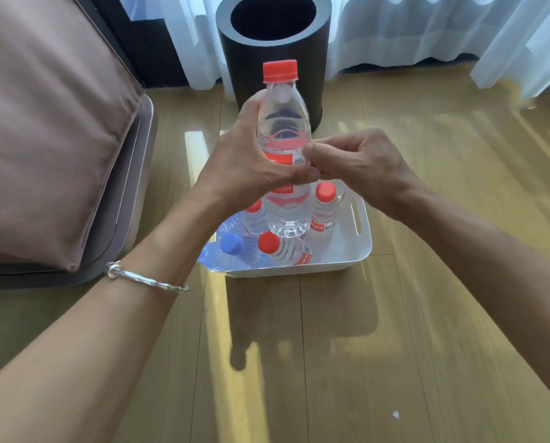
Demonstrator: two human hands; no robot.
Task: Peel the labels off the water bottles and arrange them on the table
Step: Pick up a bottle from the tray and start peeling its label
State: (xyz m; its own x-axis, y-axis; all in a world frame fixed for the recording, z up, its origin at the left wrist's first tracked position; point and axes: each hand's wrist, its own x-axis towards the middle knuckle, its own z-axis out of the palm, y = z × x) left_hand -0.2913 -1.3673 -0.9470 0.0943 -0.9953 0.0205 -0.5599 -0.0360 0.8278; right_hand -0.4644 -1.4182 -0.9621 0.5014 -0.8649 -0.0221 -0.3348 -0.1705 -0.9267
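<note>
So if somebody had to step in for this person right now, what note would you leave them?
Left hand grips the held bottle upright, above the white tub on the floor.
Right hand pinches at the edge of its red label, which is still on the bottle.
In the tub: three red-capped bottles, at least two showing labels, and a blue-capped bottle.
Done: nothing that I can see; no stripped bottle and no table in view.
Left: peel this label, then the others, and set them all out.
</note>
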